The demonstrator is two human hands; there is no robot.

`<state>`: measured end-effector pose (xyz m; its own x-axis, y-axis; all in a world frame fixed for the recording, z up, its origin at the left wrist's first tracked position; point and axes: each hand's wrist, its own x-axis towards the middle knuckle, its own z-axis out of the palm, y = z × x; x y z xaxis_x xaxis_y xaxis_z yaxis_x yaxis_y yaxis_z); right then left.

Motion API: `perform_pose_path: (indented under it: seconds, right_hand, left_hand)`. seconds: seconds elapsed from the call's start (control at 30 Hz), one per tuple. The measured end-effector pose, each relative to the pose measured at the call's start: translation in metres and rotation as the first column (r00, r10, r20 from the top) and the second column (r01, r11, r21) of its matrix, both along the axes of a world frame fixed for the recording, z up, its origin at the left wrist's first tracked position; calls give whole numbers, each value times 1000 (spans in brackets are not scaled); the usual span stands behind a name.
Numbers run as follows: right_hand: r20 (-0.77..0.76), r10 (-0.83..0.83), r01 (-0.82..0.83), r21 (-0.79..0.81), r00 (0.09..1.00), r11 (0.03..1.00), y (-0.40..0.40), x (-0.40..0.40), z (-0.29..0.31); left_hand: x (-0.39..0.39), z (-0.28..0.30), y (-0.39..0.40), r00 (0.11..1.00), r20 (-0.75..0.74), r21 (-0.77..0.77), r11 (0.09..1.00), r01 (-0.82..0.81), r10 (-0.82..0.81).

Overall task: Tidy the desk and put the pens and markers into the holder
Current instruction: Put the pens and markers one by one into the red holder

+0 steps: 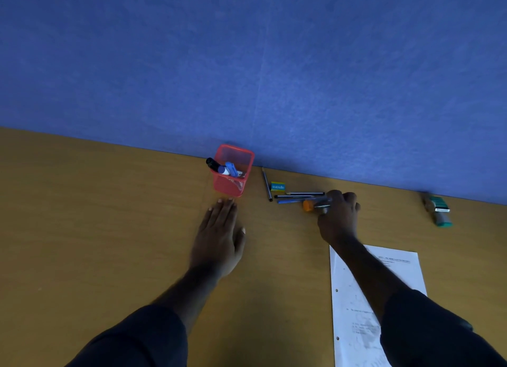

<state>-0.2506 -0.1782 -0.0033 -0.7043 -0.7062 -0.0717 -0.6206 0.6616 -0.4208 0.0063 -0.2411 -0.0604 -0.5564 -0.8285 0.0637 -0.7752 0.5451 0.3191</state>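
From the head view, the red mesh holder [232, 172] stood against the blue partition [247, 65], two markers inside. Right of it lay one pencil [266, 185], one eraser [278, 187] and three pens [297, 197]. The right hand [338, 216] gripped an orange-capped marker [311, 205]; the left hand [219, 235] lay flat, fingers spread. One paper sheet [354, 312] sat under the right forearm.

The holder [233, 172] is red mesh on a tan wood-grain desk [96, 216]. The wall [247, 65] is blue. The paper [354, 312] is white; both sleeves are dark.
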Motion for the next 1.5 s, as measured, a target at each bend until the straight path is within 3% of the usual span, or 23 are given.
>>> perform_pose_path:
  seconds: [0.17,0.33,0.43,0.63,0.87,1.17,1.33,1.5]
  right_hand:
    - [23,5,-2,-150,1000,989,-9,5,8]
    - [-9,83,-80,-387,996,919,-30,19,25]
    - [45,141,-108,-430,989,896,-47,30,31]
    - [20,277,-259,-300,961,918,-71,44,18]
    - [-132,502,-514,-76,855,854,-80,39,-2]
    - [-16,485,-484,48,874,874,-76,25,-5]
    - [11,406,-405,-42,914,913,-74,24,-2]
    - [92,385,-326,-376,918,867,-81,34,32]
  left_hand:
    - [0,1,0,1000,-13,-2,1000,-2,2]
    - [0,0,-1,1000,-13,15,1000,-7,7]
    - [1,-1,-1,1000,3,14,1000,-3,3]
    - [1,0,-1,1000,6,12,1000,-7,7]
    - [1,0,-1,1000,9,22,1000,-8,8]
    - [1,0,0,1000,16,26,1000,-6,6]
    - [1,1,0,1000,16,29,1000,-1,1]
    - [0,1,0,1000,11,30,1000,-9,9]
